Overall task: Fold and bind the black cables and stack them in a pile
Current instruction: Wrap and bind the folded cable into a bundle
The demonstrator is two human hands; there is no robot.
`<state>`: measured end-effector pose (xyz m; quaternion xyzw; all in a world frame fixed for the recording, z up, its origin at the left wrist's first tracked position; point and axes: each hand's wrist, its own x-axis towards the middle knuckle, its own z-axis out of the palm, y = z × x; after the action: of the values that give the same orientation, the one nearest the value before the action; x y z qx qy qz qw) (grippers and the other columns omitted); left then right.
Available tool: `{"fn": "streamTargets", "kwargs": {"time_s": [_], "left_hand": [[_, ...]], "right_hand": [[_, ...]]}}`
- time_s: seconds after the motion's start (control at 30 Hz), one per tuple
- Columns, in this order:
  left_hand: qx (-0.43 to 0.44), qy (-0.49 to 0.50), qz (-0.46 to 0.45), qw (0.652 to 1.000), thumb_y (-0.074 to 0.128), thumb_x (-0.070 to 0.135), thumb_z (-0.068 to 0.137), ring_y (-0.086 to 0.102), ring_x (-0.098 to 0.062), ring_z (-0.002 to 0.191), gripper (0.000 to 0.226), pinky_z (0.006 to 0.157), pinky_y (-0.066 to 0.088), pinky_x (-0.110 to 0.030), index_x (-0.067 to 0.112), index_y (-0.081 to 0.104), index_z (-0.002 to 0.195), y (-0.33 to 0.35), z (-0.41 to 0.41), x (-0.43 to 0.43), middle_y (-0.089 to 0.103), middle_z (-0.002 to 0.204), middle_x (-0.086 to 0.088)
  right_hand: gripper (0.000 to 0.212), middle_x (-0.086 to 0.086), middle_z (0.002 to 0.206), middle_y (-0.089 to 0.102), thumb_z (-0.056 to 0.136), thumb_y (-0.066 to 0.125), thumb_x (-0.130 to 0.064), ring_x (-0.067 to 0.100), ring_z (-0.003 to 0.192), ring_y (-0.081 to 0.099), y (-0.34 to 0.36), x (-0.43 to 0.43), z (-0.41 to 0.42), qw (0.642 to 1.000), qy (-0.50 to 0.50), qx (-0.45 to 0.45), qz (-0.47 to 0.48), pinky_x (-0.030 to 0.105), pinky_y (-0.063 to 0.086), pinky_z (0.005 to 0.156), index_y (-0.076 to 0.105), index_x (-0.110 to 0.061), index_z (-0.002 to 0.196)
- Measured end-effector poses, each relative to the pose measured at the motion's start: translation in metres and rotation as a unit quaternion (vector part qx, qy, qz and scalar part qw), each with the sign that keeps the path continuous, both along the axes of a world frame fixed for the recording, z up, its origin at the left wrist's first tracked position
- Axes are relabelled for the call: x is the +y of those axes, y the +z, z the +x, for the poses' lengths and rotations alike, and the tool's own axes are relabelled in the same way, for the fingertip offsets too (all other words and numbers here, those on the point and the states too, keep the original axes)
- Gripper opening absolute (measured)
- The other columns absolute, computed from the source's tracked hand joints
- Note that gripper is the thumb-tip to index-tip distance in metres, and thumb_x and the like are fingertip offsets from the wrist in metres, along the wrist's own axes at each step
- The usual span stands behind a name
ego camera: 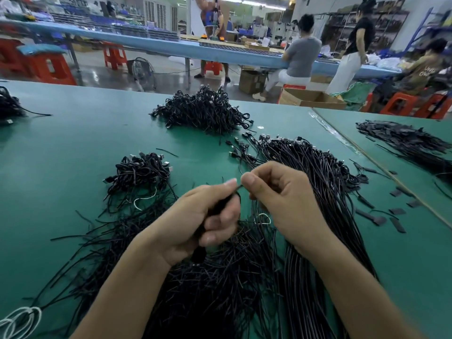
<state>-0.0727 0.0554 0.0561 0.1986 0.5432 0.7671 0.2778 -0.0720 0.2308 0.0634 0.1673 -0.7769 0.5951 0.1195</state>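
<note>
Above the table's (73, 148) near edge, the folded black cable (220, 206) stands roughly upright, gripped in the left hand (195, 223). The right hand (281, 192) pinches its top end. The bound pile (139, 174) lies leftward, nearer the left hand.

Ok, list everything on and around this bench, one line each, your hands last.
table: one, green, foreground
large bound pile: one, black, far centre
small bound pile: one, black, left of centre
straight cables: many, black, right of centre
loose ties: many, black, heap nearest the person
flat strips: several, black, table's right side
white loops: few, white, bottom left
stools: several, red, floor behind
cardboard boxes: at least two, brown, beyond the table
left hand: one, grips a folded cable
right hand: one, pinches a tie at that cable's top
</note>
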Motion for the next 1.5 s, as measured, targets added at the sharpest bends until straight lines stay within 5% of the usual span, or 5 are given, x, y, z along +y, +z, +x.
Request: {"fn": "streamTargets", "kwargs": {"time_s": [0.2,0.37,0.5,0.87,1.5], "left_hand": [[-0.035,0.180,0.259,0.948,0.048,0.036,0.093,0.070,-0.011,0.068,0.041,0.059,0.055,-0.017,0.013,0.079,0.079,0.001,-0.008,0.004,0.068,0.071,0.000],[0.210,0.274,-0.072,0.936,0.045,0.019,0.102,0.072,-0.014,0.098,0.026,0.084,0.057,-0.024,0.013,0.069,0.111,-0.014,-0.011,0.012,0.076,0.100,-0.002],[0.257,0.197,-0.247,0.913,0.045,0.028,0.105,0.054,-0.013,0.055,0.045,0.057,0.048,-0.037,0.013,0.060,0.066,-0.017,-0.006,0.017,0.061,0.060,0.003],[0.024,-0.051,-0.035,0.998,0.049,0.049,0.098,0.033,-0.005,0.034,0.052,0.035,0.028,-0.013,0.026,0.046,0.052,-0.004,0.001,-0.002,0.034,0.045,0.010],[-0.038,0.066,-0.047,0.996,0.022,0.034,0.103,0.069,-0.031,0.071,0.051,0.057,0.058,-0.040,0.004,0.064,0.103,-0.013,-0.002,0.015,0.069,0.082,-0.020]], "right_hand": [[0.024,-0.004,0.062,0.062,0.101,0.054,-0.033,0.018,0.047,0.047,-0.015,-0.010,0.013,0.972,0.041,-0.045,0.226,0.034,0.040,0.044,0.065,-0.030,0.081],[0.021,-0.012,0.081,0.058,0.100,0.045,-0.032,0.012,0.076,0.058,-0.003,-0.010,0.022,0.914,0.093,-0.003,0.394,0.044,0.052,0.072,0.057,-0.026,0.083],[0.015,-0.016,0.078,0.065,0.092,0.064,-0.034,0.006,0.077,0.061,0.015,0.006,0.021,0.932,0.046,0.046,0.356,0.042,0.052,0.075,0.070,-0.025,0.082],[0.012,-0.004,0.073,0.063,0.083,0.074,-0.025,0.014,0.071,0.057,0.014,0.013,0.014,0.986,0.149,-0.051,0.052,0.037,0.050,0.067,0.064,-0.019,0.080],[0.011,-0.015,0.073,0.064,0.088,0.072,-0.020,0.007,0.073,0.063,0.017,-0.003,0.006,0.962,0.043,0.098,0.250,0.015,0.046,0.065,0.063,-0.022,0.084]]}}
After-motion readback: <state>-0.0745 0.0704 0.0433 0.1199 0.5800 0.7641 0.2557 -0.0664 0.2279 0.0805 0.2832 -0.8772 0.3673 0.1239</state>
